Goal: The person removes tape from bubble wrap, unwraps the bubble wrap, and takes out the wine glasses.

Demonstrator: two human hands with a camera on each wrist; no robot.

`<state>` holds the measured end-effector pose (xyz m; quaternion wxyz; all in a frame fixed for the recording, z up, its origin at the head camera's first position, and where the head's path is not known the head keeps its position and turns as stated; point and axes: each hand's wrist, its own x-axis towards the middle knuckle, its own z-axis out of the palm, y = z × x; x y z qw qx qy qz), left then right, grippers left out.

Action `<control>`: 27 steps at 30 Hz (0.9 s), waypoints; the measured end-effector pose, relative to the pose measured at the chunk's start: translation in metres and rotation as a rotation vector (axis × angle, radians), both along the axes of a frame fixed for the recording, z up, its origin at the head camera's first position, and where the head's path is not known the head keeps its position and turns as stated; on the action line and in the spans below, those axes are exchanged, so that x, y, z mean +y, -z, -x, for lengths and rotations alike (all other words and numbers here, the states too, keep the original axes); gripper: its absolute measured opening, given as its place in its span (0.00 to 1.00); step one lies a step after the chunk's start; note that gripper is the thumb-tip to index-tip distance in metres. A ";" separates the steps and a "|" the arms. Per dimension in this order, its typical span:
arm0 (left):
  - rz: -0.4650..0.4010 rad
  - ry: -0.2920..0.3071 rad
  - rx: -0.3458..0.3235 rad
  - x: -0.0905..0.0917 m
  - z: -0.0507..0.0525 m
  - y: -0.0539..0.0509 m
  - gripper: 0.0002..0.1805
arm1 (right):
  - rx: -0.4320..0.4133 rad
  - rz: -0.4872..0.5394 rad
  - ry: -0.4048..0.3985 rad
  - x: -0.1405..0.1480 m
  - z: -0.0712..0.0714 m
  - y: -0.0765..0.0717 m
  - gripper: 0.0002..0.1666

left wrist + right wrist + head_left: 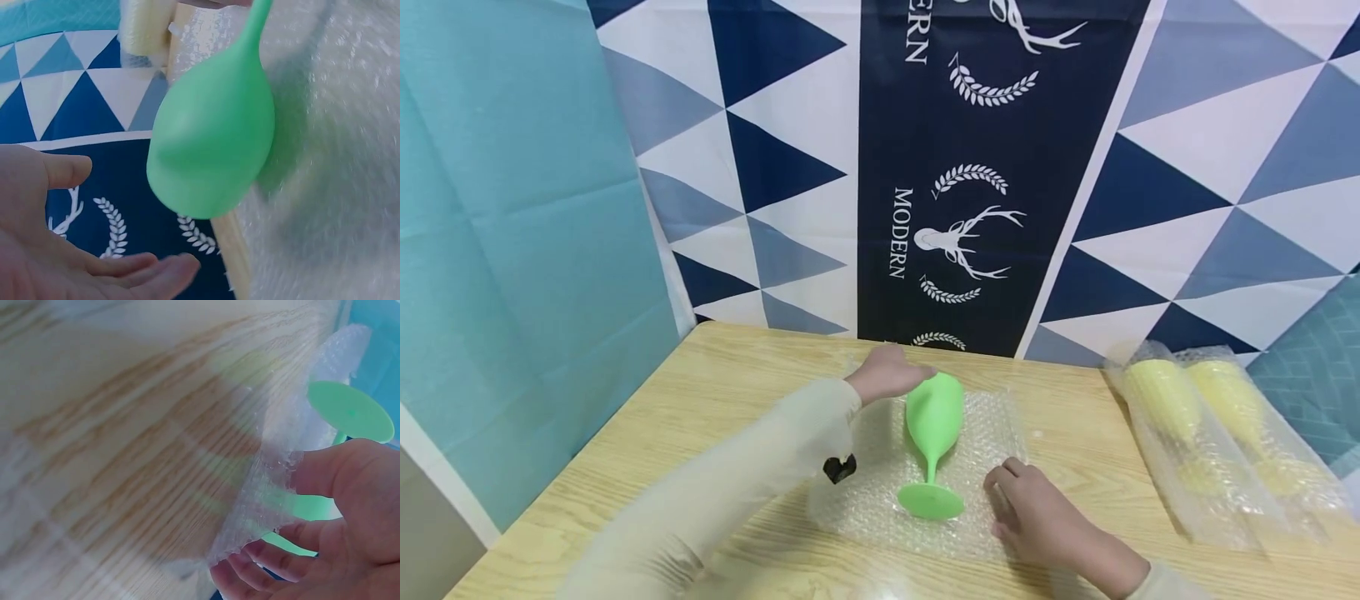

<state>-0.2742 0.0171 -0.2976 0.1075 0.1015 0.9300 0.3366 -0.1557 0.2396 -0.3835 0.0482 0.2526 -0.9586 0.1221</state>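
Note:
A green plastic goblet (934, 417) lies on its side on a sheet of bubble wrap (868, 508), its round foot toward me and its bowl toward the wall. My left hand (887, 375) is beside the bowl's far end; in the left wrist view its fingers (153, 275) are spread, apart from the goblet (212, 137). At the sheet's right edge, my right hand (1037, 517) holds the bubble wrap. The right wrist view shows the thumb and fingers around the raised edge of the bubble wrap (256, 519), with the goblet's foot (353, 412) beyond.
Two yellow goblets (1165, 396) wrapped in bubble wrap lie side by side on the right of the wooden table (730, 367). A patterned cloth (797, 167) with triangles and deer heads hangs behind the table. On the left hangs a teal cloth (527, 208).

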 end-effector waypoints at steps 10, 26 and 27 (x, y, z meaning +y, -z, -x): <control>-0.130 -0.119 -0.273 0.010 0.011 0.009 0.38 | 0.031 0.010 -0.015 0.000 0.001 0.000 0.23; -0.480 -0.265 -0.576 0.023 0.015 0.019 0.50 | 0.001 0.000 -0.013 0.000 -0.001 0.000 0.23; -0.488 -0.255 -0.582 0.024 0.015 0.019 0.50 | 0.007 0.004 -0.018 0.000 -0.001 0.000 0.23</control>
